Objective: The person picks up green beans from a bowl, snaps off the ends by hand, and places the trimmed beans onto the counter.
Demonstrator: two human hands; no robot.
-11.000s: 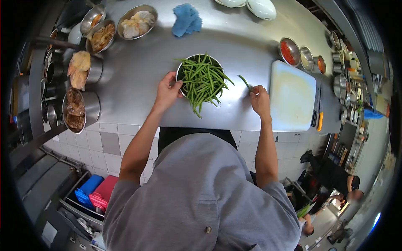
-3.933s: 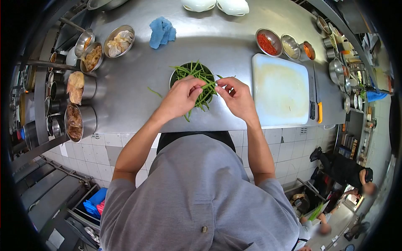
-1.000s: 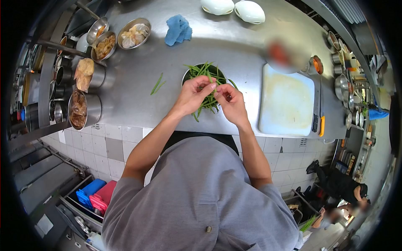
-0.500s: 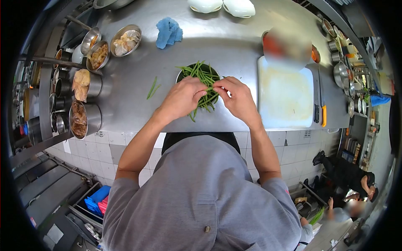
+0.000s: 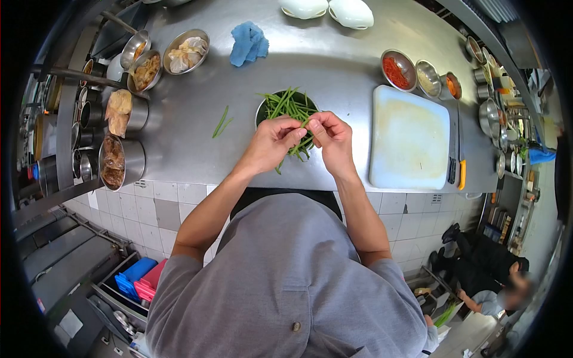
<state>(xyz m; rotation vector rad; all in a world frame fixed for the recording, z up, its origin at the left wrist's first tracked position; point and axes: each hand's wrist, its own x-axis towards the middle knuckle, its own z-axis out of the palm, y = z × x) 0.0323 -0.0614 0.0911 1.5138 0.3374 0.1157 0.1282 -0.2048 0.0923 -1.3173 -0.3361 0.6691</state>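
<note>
A metal bowl heaped with green beans stands near the front edge of the steel table. Over the heap, my left hand pinches a green bean between thumb and fingers. My right hand is closed on the same bean from the other side, and the two sets of fingertips almost meet. The fingers hide most of this bean. A couple of loose green beans lie on the table left of the bowl. Some beans hang over the bowl's near rim, partly behind my left hand.
On the right lies a white cutting board, with two knives beside it. Behind it stand bowls of shredded orange food and others. A blue cloth and white dishes sit farther back. Metal containers line the left side.
My hands have drawn closer together over the bowl, still pinching a bean. The view has shifted slightly. At lower right, people in the background have moved.
</note>
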